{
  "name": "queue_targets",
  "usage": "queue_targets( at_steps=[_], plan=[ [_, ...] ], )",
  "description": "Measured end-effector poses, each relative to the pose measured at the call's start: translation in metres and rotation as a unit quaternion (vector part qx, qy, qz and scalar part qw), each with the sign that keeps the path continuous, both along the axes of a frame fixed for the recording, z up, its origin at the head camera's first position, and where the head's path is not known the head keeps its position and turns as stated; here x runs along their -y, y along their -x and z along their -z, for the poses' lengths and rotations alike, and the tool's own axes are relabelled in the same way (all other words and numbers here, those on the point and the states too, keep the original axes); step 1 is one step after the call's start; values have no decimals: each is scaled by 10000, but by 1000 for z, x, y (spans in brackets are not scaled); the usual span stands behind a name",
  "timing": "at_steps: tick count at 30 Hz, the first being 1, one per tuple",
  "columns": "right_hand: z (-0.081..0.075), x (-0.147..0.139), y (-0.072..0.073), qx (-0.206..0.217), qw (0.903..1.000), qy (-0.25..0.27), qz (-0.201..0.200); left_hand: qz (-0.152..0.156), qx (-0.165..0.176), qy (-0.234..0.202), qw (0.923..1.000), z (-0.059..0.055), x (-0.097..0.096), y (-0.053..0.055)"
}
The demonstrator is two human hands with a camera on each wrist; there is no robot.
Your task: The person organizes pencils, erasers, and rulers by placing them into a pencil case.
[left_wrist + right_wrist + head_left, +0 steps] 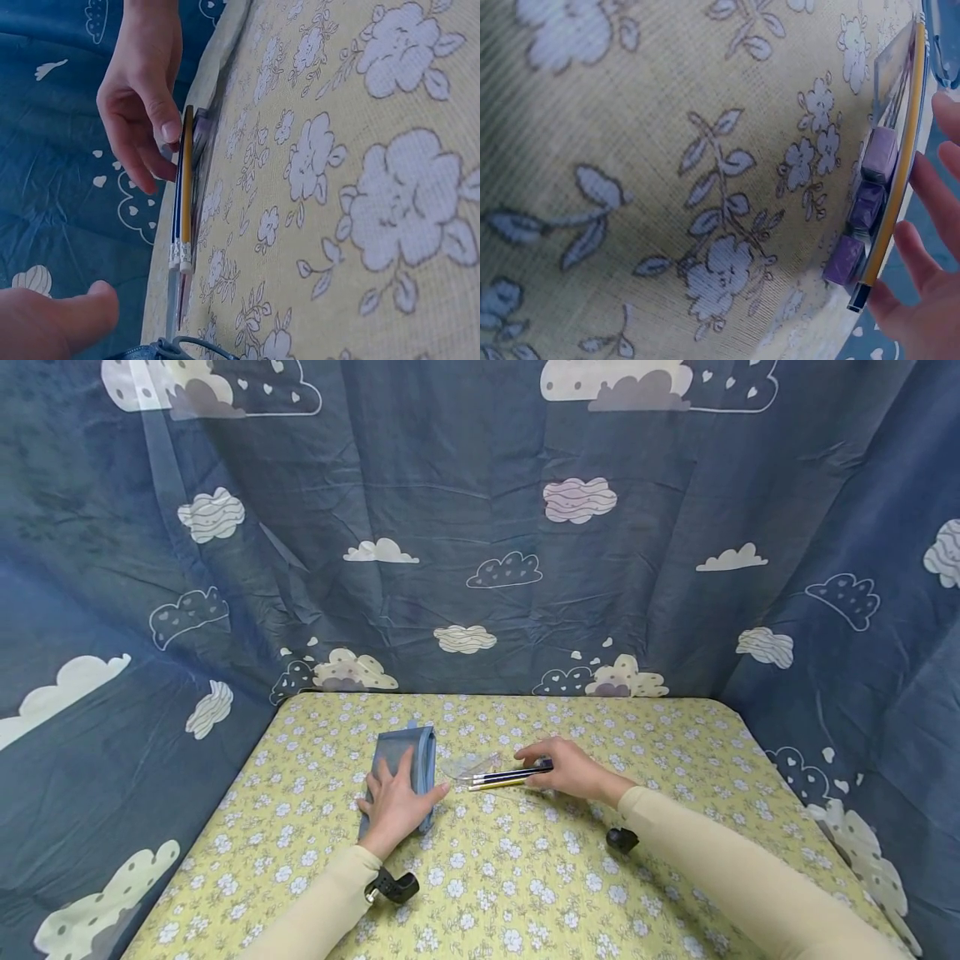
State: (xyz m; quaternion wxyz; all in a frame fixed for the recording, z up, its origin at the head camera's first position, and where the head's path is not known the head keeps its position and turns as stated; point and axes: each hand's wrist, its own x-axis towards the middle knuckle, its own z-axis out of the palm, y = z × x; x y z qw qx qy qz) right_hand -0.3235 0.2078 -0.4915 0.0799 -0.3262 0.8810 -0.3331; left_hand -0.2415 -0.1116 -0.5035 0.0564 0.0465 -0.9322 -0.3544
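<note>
On a blue-grey fabric pouch (pixel 395 747), my left hand (pixel 396 806) rests with fingers spread and the thumb out to the right. A corner of the pouch (pixel 142 352) with a cord-like loop shows at the bottom of the left wrist view. My right hand (pixel 566 770) is at the far ends of a yellow pencil (pixel 187 195) and dark pencils (pixel 178 202), its fingertips right beside them and loosely bent. The pencils have white eraser ends. Small purple blocks (pixel 866 206) lie beneath the pencils, next to a clear flat plastic piece (pixel 471 766).
A yellow floral cloth (pixel 495 877) covers the table. Dark blue curtains (pixel 450 485) with cloud prints hang behind it and along both sides. Black straps with a small device (pixel 393 887) sit on the wrists.
</note>
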Motion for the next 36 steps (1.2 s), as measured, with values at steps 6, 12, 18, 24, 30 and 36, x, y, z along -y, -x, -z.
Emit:
queue_targets(
  at_steps=[6, 12, 18, 24, 30, 36],
  plan=[
    [5, 0, 0, 66, 10000, -24, 35, -15, -30, -50, 10000, 1, -2, -1],
    [7, 2, 2, -76, 9998, -128, 102, -85, -25, -113, 9999, 1, -4, -1],
    [6, 5, 7, -440, 9987, -273, 27, -129, -91, -86, 9998, -1, -4, 1],
    [5, 8, 9, -93, 9993, -261, 244, -140, -69, -193, 9997, -1, -1, 2],
    [3, 10, 10, 135, 9983, -209, 528, -230, -98, -290, 9993, -2, 2, 2],
    [2, 13, 10, 179, 9979, -132, 601, -211, -203, -309, 9991, -6, 6, 0]
  ],
)
